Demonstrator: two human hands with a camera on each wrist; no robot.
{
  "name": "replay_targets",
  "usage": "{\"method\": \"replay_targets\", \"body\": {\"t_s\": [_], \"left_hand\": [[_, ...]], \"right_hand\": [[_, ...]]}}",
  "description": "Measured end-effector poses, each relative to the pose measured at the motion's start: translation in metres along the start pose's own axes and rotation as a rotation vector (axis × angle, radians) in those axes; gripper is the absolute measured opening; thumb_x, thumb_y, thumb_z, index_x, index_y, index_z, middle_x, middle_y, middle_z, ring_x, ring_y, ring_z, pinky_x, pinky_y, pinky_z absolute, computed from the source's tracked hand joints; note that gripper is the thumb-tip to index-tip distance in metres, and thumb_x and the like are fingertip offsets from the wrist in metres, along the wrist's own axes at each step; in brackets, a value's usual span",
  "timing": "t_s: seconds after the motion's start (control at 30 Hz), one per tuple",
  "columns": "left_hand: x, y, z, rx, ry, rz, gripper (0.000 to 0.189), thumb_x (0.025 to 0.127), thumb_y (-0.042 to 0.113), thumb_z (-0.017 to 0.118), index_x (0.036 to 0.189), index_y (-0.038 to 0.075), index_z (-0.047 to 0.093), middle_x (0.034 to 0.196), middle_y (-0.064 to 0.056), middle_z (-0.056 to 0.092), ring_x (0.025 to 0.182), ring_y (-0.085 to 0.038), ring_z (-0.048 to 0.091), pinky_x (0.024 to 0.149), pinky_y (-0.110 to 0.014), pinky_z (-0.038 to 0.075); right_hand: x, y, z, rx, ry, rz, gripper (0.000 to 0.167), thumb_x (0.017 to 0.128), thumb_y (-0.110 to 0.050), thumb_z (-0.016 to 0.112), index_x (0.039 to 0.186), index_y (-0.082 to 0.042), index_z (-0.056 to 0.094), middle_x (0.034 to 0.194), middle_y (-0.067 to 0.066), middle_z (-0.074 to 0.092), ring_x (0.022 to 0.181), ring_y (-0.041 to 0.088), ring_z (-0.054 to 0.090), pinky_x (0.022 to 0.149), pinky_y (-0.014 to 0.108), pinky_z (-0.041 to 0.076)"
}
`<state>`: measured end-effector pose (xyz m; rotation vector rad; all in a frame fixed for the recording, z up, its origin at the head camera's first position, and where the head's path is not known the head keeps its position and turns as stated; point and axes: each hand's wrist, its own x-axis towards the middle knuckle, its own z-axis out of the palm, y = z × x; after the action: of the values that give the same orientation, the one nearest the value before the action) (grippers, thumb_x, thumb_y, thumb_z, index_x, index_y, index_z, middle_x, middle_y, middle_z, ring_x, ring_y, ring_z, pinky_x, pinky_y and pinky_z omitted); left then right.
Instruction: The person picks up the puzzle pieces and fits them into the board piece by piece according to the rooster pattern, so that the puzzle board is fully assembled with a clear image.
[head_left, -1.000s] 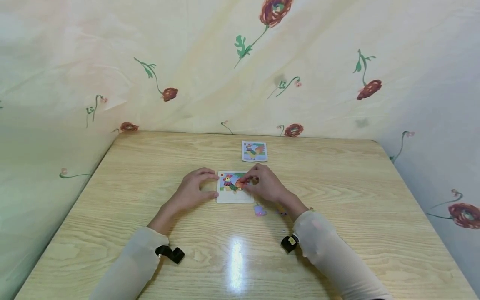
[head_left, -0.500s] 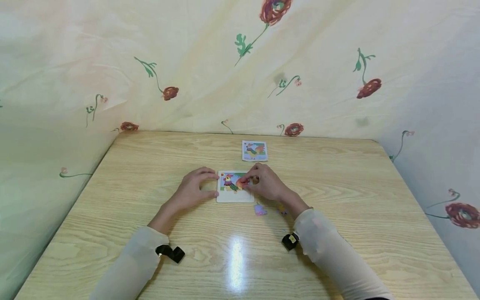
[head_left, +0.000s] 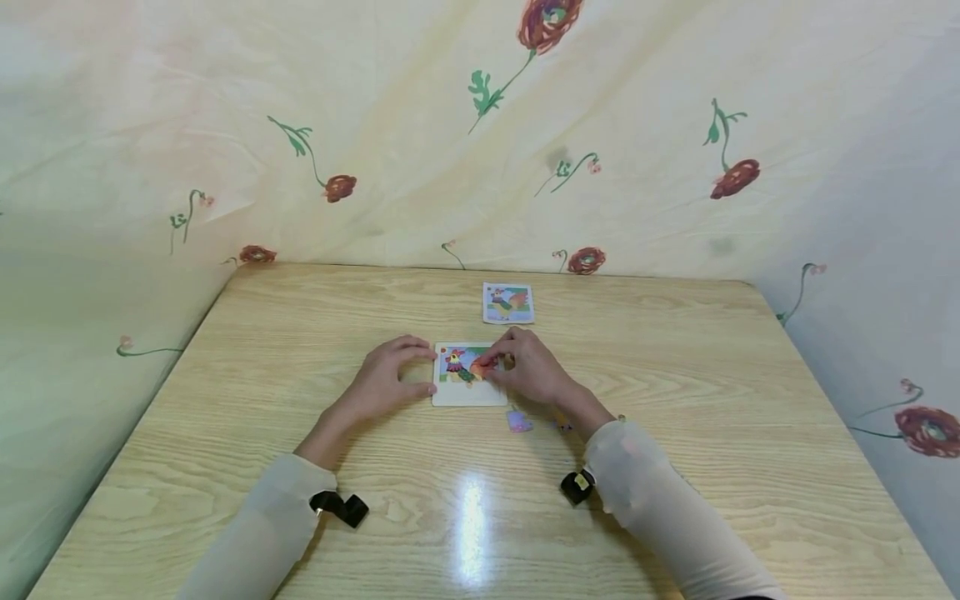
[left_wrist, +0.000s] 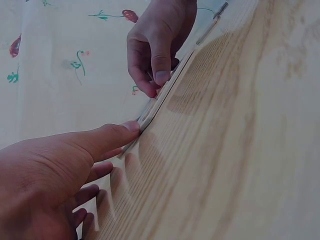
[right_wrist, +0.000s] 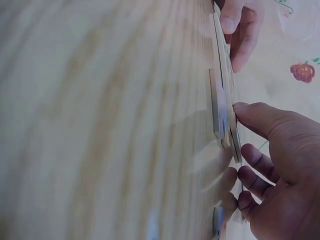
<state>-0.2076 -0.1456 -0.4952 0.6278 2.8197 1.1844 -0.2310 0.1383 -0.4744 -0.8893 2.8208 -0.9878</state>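
Observation:
A jigsaw board [head_left: 465, 397] with a colourful rooster picture and a bare white lower strip lies mid-table in the head view. My left hand [head_left: 386, 379] holds its left edge, thumb at the near corner and index fingertip at the far one. My right hand [head_left: 532, 367] leans over the right side of the board; thumb and index finger pinch an orange puzzle piece [head_left: 477, 372] at the rooster's tail, mostly hidden by the fingertips. From the right wrist view, the thumb [right_wrist: 250, 112] meets the board's edge while the other fingers curl loosely.
A lilac puzzle piece [head_left: 518, 420] lies just below the board's near right corner. Under the right wrist is another piece [head_left: 564, 423], partly covered. Behind the board sits a square card [head_left: 507, 303] printed with the same rooster. A floral cloth [head_left: 420, 125] hangs behind the wooden table [head_left: 405, 550].

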Motion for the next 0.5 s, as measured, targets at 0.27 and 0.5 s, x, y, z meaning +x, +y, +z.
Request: {"method": "replay_targets", "body": {"t_s": [0.27, 0.5], "left_hand": [[-0.001, -0.002, 0.003, -0.002, 0.010, -0.009, 0.049, 0.086, 0.032, 0.084, 0.131, 0.018, 0.071, 0.148, -0.002, 0.057, 0.148, -0.031, 0.043, 0.124, -0.059, 0.030], [-0.001, -0.004, 0.005, 0.003, 0.022, 0.019, 0.049, 0.086, 0.031, 0.084, 0.131, 0.018, 0.071, 0.146, -0.003, 0.059, 0.146, -0.032, 0.046, 0.123, -0.060, 0.033]], "right_hand": [[-0.003, 0.002, 0.000, 0.041, -0.008, 0.031, 0.014, 0.092, -0.019, 0.080, 0.105, -0.016, 0.082, 0.107, 0.005, 0.064, 0.090, 0.021, 0.052, 0.077, 0.029, 0.044], [-0.013, 0.005, -0.011, 0.110, -0.015, 0.116, 0.017, 0.097, -0.023, 0.074, 0.112, -0.018, 0.078, 0.112, 0.004, 0.063, 0.096, 0.021, 0.055, 0.078, 0.034, 0.049]]}}
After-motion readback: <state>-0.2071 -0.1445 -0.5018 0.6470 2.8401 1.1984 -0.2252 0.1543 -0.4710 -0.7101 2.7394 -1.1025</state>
